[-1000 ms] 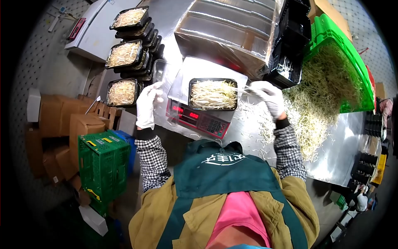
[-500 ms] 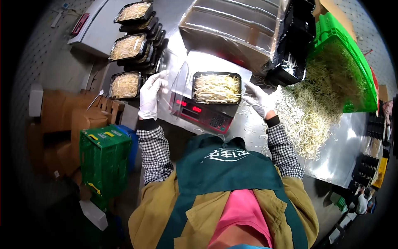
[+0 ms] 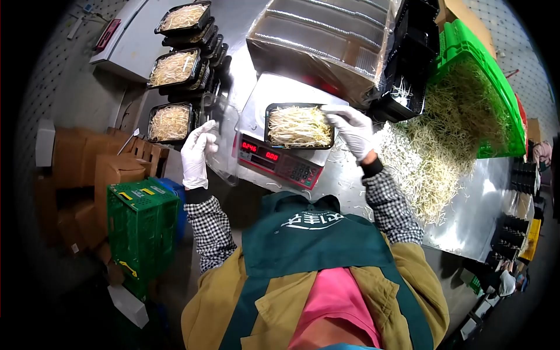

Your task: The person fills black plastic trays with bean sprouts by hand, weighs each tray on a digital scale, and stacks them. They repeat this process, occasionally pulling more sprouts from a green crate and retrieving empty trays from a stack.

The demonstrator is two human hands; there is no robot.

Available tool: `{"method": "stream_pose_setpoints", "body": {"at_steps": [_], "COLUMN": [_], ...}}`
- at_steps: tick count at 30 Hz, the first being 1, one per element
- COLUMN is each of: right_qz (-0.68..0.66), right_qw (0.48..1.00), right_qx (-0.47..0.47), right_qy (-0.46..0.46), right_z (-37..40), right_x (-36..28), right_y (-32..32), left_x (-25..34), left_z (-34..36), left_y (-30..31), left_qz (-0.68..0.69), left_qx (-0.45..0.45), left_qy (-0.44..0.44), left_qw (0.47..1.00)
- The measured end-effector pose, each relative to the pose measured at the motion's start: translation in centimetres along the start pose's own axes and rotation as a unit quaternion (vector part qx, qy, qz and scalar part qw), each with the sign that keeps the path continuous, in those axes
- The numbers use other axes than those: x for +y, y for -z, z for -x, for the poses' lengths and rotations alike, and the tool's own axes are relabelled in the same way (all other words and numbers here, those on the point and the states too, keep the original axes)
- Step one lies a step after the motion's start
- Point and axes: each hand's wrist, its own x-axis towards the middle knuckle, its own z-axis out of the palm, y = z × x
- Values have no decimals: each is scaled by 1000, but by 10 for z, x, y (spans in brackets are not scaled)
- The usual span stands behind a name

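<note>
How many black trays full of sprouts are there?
4 show clearly: one tray on the scale, and three at the left: the far tray, the middle tray and the near tray. More may be hidden underneath.

Metal table [image 3: 466, 230], red scale [image 3: 283, 167], stacked black trays [image 3: 196, 74], heaped loose sprouts [image 3: 429, 175]

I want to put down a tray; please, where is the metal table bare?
The widest bare patch of metal table lies between the bean sprout heap, green crate and right edge. A strip between tray stacks and carton is also bare. Crowded: around the digital scale, with clear lid, left hand and right hand.
</note>
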Motion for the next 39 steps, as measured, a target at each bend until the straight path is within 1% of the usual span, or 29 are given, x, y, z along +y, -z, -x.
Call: {"method": "stream_pose_setpoints", "body": {"at_steps": [1, 2, 3, 4, 5, 6, 7, 8, 9, 10, 11, 12, 13, 14, 15, 17, 18, 19, 21, 22, 23, 24, 25, 27, 31, 32, 35, 36, 39], "right_qz": [-30, 13, 112, 258, 398, 427, 388, 343, 297, 142, -18, -24, -39, 71, 179, 141, 107, 122, 252, 260, 268, 359, 376, 411, 278, 305, 286, 327, 314], "right_qw": [999, 1000, 993, 961, 900, 886, 899, 918, 936, 986, 997, 991, 995, 996, 984, 986, 987, 979, 948, 942, 935, 903, 891, 866, 930, 919, 926, 907, 908], "right_qx": [-7, -15, -21, -27, -32, 19, 40, 36, 32, -22, -74, -119, -86, -44, -2, 84, 117, 160, 184, 206, 229, 224, 238, 264, 241, 251, 246, 263, 278], "right_qy": [-21, -20, 6, 91, 173, 181, 198, 194, 188, 82, -26, -56, -43, -24, -5, 13, -28, 19, 58, 47, 37, 77, 87, 104, -17, -3, -9, -4, 6], "right_z": [-3, -7, -7, -8, -7, -4, 3, 7, 13, 21, 25, 28, 32, 30, 28, 8, -8, -17, -31, -35, -39, -41, -43, -44, -44, -45, -42, -43, -37], "right_x": [8, 22, 39, 38, 37, 35, 30, 30, 31, 15, -1, 9, 16, 20, 23, 45, 73, 76, 92, 101, 108, 111, 115, 122, 124, 136, 127, 133, 110], "right_y": [-11, -18, -15, -8, -1, 3, 9, 9, 7, -3, -12, -13, -20, -20, -18, -10, -3, -4, -1, -4, -7, -5, -5, -6, -5, -3, -9, -11, -20], "left_x": [3, 4, 6, 12, 18, 16, 14, 8, 2, 4, 7, -2, -12, -18, -14, -3, -13, -25, -29, -56, -94, -78, -61, -64, -72, -73, -68, -82, -90], "left_z": [-1, 0, 1, 3, 6, 9, 10, 11, 11, 15, 17, 14, 9, 5, 1, -14, -27, -38, -52, -61, -66, -55, -42, -36, -45, -49, -51, -58, -63], "left_y": [-7, -9, -10, -14, -15, -17, -21, -31, -41, -58, -76, -89, -101, -109, -117, -131, -135, -139, -153, -155, -157, -172, -183, -187, -184, -183, -183, -179, -178], "left_qz": [-11, -27, -44, -68, -95, -113, -130, -128, -124, -164, -204, -231, -255, -269, -312, -395, -389, -385, -574, -635, -632, -673, -713, -701, -667, -689, -707, -703, -698], "left_qx": [1, -10, -21, -33, -52, -86, -120, -136, -190, -213, -236, -258, -277, -276, -262, -232, -199, -190, -157, -107, -68, -88, -107, -109, -103, -110, -129, -108, -110], "left_qy": [-3, -5, -7, 1, 23, -1, -27, -31, -10, -5, -1, -79, -158, -212, -216, -223, -292, -303, -258, -343, -364, -333, -299, -292, -324, -304, -276, -307, -302], "left_qw": [1000, 1000, 999, 997, 994, 990, 984, 982, 974, 963, 950, 935, 913, 898, 887, 861, 851, 850, 761, 684, 681, 654, 625, 642, 663, 649, 639, 633, 640]}}
